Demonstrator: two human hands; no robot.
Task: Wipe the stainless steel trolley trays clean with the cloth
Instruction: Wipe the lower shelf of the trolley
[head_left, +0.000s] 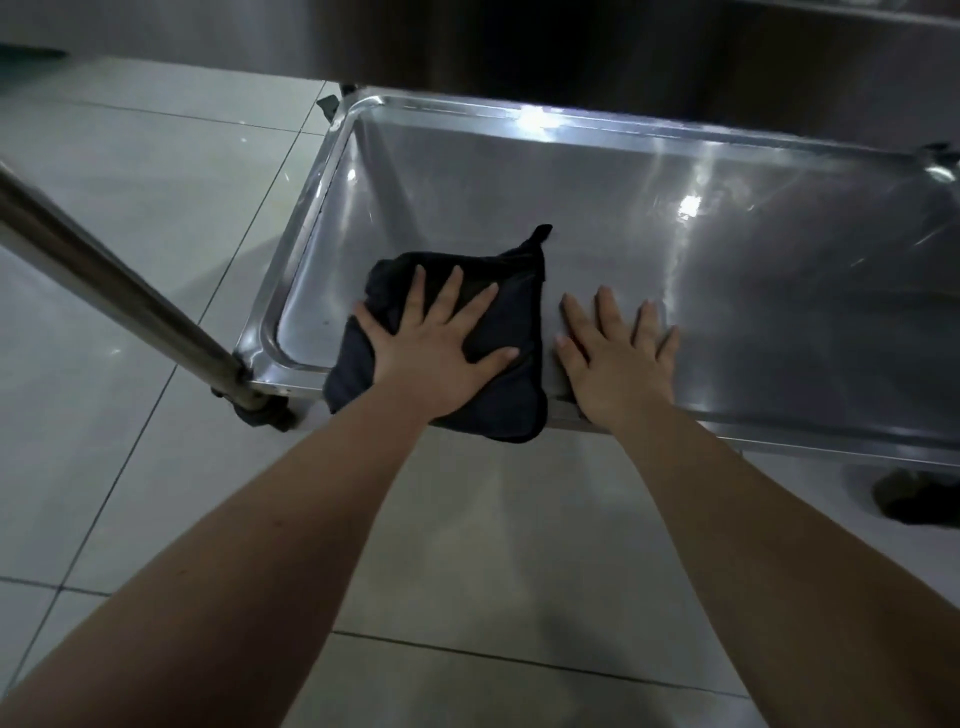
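Observation:
A shiny stainless steel trolley tray (675, 208) with a raised rim lies low in front of me, near the floor. A folded dark cloth (511, 317) sits at the tray's near left part and hangs over the front rim. My left hand (441, 348) presses flat on the cloth with its fingers spread. My right hand (618, 358) rests flat on the bare tray just right of the cloth, its fingers straight and holding nothing.
A steel trolley post (104, 280) slants up from the tray's near left corner, with a caster wheel (265, 415) beneath it. Another tray's underside (519, 36) overhangs at the top. Pale floor tiles (130, 182) lie around. A dark caster (914, 501) shows at right.

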